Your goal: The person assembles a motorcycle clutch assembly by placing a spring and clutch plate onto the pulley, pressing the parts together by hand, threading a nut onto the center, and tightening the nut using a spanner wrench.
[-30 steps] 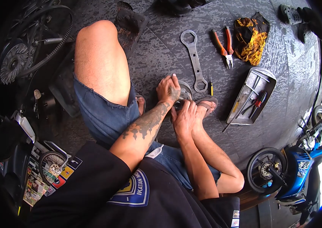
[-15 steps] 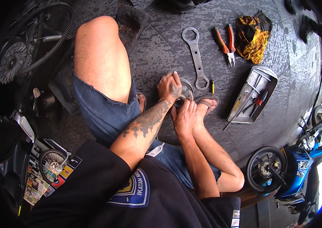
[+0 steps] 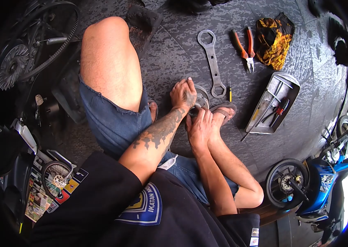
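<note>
Between my bent knees, low over the floor, is a round grey metal pulley [image 3: 201, 95] with a flat rim and a dark centre. My left hand [image 3: 183, 94], on the tattooed arm, is closed on its left side. From below, my right hand [image 3: 200, 127] grips near the hub with bent fingers, which hide part of it. A flat double-ended ring wrench [image 3: 212, 61] lies just beyond the pulley. Beside the wrench's near end is a small yellow-handled screwdriver [image 3: 230, 94].
Orange-handled pliers [image 3: 244, 51] and a crumpled black-and-yellow cloth [image 3: 274, 41] lie farther out. A metal tray [image 3: 262, 128] holds several tools. At right stands a blue motorcycle [image 3: 322, 181]; at left are a belt [image 3: 76, 31] and finned pulley [image 3: 14, 68].
The dark shapes at the upper right edge, perhaps a person's legs, have shifted. My hands and the pulley stay almost in the same place.
</note>
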A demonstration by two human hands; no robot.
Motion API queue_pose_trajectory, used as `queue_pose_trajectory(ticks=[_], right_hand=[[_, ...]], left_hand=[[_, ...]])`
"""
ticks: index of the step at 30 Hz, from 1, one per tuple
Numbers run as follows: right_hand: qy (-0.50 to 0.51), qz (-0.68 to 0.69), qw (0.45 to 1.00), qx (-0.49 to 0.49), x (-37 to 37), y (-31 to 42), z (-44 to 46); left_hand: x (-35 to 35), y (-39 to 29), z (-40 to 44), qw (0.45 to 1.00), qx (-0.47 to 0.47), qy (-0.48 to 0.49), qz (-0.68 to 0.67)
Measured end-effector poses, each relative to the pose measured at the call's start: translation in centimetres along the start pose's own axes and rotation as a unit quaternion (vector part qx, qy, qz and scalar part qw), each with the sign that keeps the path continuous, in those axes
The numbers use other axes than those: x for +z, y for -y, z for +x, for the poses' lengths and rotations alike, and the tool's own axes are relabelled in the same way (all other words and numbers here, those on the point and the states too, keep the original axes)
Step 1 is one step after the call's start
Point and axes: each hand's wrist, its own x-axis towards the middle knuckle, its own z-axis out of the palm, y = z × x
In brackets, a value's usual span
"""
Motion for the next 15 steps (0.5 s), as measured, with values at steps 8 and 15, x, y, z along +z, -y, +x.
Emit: queue_pose_trajectory(ticks=[8, 15], right_hand=[[0.012, 0.006, 1.0, 0.0, -0.38, 0.15, 0.0], [0.003, 0.012, 1.0, -0.001, -0.41, 0.21, 0.06]], left_hand=[[0.12, 0.22, 0.04, 1.0, -0.009, 0.007, 0.002], [0.15, 0.2, -0.03, 1.0, -0.01, 0.007, 0.002]])
